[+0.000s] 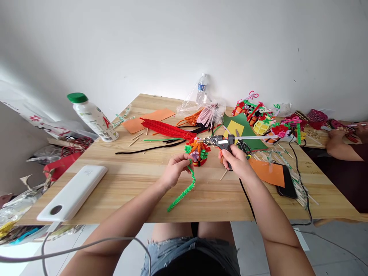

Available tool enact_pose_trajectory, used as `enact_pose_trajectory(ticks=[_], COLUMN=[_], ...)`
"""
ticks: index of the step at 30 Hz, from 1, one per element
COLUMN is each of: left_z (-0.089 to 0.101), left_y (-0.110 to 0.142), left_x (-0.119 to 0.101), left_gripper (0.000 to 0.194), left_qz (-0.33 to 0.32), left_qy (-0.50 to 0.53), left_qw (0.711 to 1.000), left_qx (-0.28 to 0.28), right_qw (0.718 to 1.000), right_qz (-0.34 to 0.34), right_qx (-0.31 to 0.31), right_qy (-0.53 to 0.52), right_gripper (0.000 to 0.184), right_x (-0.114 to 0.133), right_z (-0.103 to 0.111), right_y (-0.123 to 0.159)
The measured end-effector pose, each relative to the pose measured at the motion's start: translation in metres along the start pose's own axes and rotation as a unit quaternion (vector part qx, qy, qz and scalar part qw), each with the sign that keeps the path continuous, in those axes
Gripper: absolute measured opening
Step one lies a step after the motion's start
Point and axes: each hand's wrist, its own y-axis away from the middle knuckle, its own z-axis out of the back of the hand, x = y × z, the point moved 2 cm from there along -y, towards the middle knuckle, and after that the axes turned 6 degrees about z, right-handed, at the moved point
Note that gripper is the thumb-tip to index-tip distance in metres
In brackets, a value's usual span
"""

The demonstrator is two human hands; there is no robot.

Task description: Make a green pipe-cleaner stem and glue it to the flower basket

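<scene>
My left hand pinches the upper end of a green pipe cleaner, whose coiled length hangs down toward the table's front. In my right hand is a black hot glue gun, a long clear glue stick jutting from its back. The gun's nozzle points left, over a colorful pipe-cleaner piece with orange, green, purple and red parts. Whether the nozzle touches that piece I cannot tell. Behind it lies a bundle of red pipe cleaners.
Scissors lie on green card at the right, near a phone and thin sticks. Finished pipe-cleaner pieces stand behind. At the left are a white power bank and a green-capped bottle. Another person's arm rests far right.
</scene>
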Motion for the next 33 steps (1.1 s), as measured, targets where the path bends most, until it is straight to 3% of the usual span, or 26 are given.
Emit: enact_pose_trajectory(ticks=[13, 33], left_z=[0.0013, 0.0017], left_y=[-0.0007, -0.0017], left_x=[0.0007, 0.0011], left_gripper=[0.022, 0.022], left_qz=[0.0, 0.003], left_qy=[-0.005, -0.01], left_qw=[1.0, 1.0], left_qx=[0.008, 0.007], right_qw=[0.997, 1.0], right_qz=[0.005, 0.008], right_qx=[-0.007, 0.002], right_qy=[0.076, -0.004], right_gripper=[0.027, 0.03], right_x=[0.0014, -0.0048], right_z=[0.0003, 0.0049], right_y=[0.0007, 0.002])
